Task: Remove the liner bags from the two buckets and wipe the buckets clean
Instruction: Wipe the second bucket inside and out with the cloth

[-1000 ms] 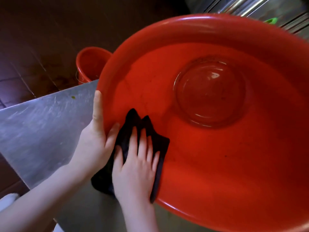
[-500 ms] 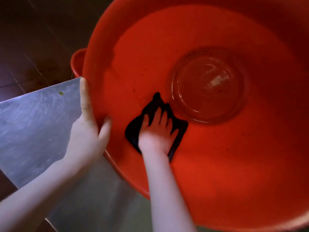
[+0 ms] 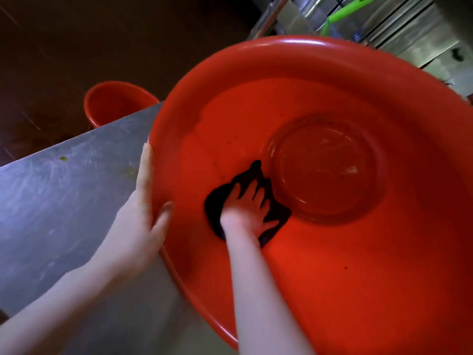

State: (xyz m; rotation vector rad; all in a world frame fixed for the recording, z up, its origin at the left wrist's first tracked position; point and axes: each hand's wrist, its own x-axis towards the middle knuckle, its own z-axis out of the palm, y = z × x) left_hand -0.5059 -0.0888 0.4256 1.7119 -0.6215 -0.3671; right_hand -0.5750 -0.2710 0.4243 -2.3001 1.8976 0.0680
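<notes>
Now: right hand (image 3: 245, 211), fingers spread flat, presses dark cloth (image 3: 213, 202) onto inner wall of large red bucket (image 3: 281, 44), its round bottom just beyond the fingertips. Beside it, left hand (image 3: 139, 224) pinches the rim, thumb inside. Beyond left hand, past steel table (image 3: 51, 201), small red bucket (image 3: 112, 103).

I see the large bucket (image 3: 332, 283) on the table's (image 3: 64, 201) right, the cloth (image 3: 215, 204) inside it, and the small bucket (image 3: 110, 103) beyond the table's far edge.

This is looking like a working kitchen: a scratched steel table (image 3: 64, 201) is filling the left side, steel panels (image 3: 414, 34) are shining at the far right, and dark floor tiles (image 3: 64, 47) are spreading beyond the table.
</notes>
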